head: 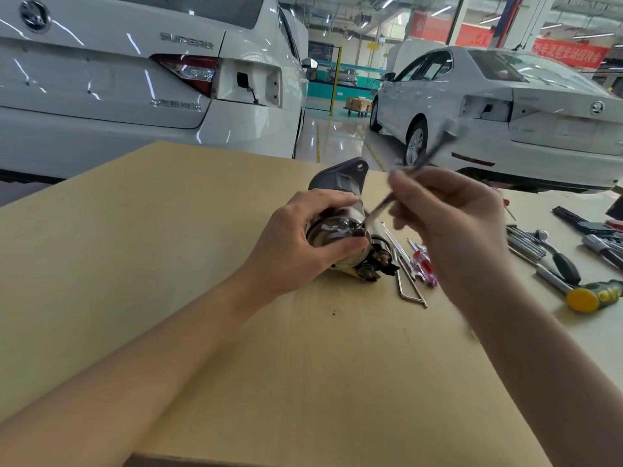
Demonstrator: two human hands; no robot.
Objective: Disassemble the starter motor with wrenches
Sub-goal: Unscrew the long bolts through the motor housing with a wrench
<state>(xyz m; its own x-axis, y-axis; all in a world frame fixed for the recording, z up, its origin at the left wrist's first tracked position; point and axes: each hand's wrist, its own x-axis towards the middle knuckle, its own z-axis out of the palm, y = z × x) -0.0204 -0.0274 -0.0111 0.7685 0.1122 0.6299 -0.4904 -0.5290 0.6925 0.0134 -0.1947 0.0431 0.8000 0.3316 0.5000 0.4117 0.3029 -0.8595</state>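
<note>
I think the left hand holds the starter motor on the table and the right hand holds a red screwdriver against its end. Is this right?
Not quite. In the head view the right hand holds a wrench, not the red screwdriver, which lies on the table. The left hand does hold the starter motor.

Your left hand (303,241) wraps the starter motor (340,227), whose round end cap is polished metal, bright and mirror-glossy, while its far housing is dull grey cast metal with a matt, slightly rough look. The wrench (418,173) pinched in your right hand (448,214) is bare steel, too blurred to judge its sheen. Your desk (168,264) is a smooth, matt, pale tan board, speckled with dark grit near the motor. Beside it, the screwdriver (423,261) has a glossy red and clear plastic handle, and the hammer (593,294) has a yellow and green rubbery-looking grip. The floor (333,136) is glossy and reflective.
</note>
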